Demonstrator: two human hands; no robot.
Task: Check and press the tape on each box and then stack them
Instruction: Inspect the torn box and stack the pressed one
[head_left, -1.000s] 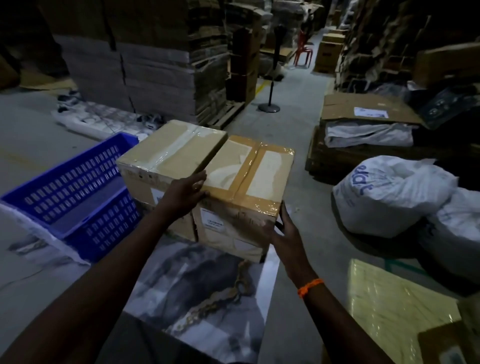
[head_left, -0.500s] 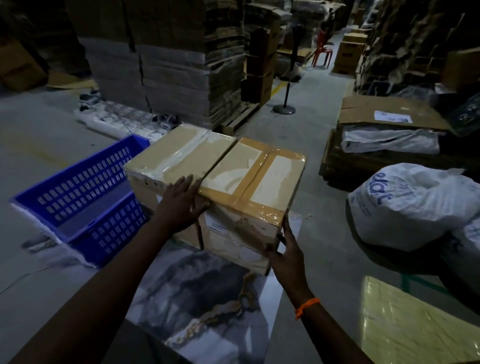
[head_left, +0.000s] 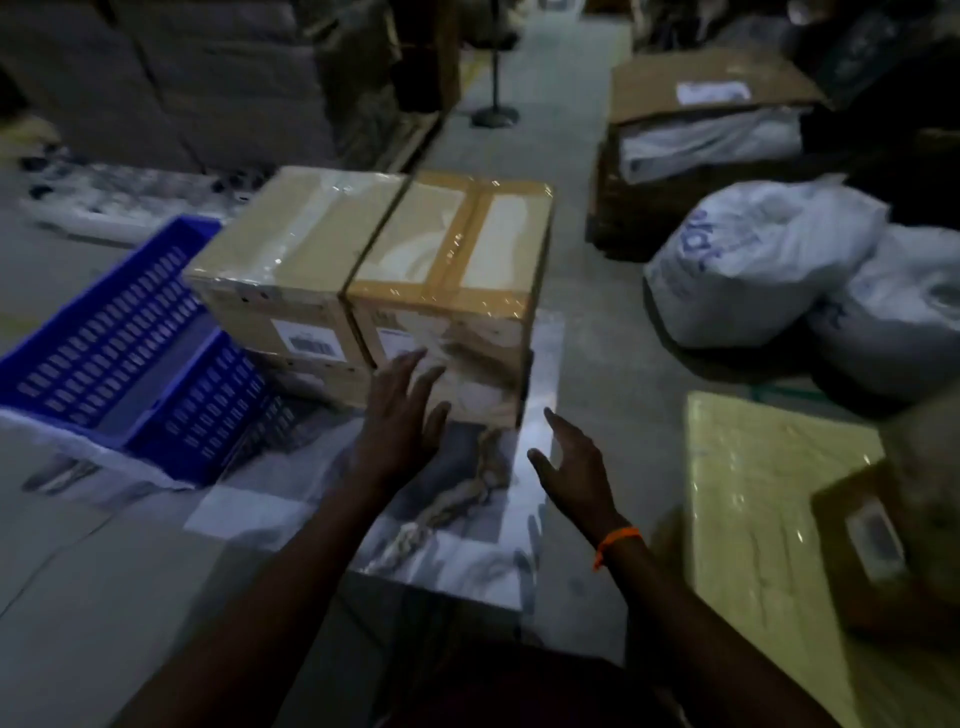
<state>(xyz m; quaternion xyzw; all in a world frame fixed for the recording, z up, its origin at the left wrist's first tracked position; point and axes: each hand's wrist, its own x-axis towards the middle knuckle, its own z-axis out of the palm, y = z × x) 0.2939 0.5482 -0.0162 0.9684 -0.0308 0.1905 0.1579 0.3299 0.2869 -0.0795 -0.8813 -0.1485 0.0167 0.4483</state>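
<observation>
Both grips open and empty. Left hand (head_left: 402, 415) spread wide, fingers fanned, in front of the near face of the brown-taped box (head_left: 452, 275), fingertips at or just short of that face; contact not clear through the blur. Right hand (head_left: 571, 462) likewise open, palm turned inward, just off the same box's near right corner, apart from it, with an orange wristband (head_left: 615, 543) behind.

Brown-taped box upright on a marbled sheet (head_left: 457, 525) laid on the floor, glossy tape crossing its top and running down the near face. Touching its left side, a clear-taped box (head_left: 291, 260) of much the same height, a barcode label on its near face, apparently resting on a lower carton; hard to confirm in the dim light.

Left of the clear-taped box, just beside it, a blue crate (head_left: 119, 353) tilted on its edge. Right of the brown-taped box, well apart, white sacks (head_left: 763, 265); behind those, an open carton (head_left: 706, 104) with white wrapping inside. Near right of the brown-taped box, a yellowish wrapped slab (head_left: 769, 493). Beyond the boxes, a stand base (head_left: 495, 115) and dark stacked cardboard.
</observation>
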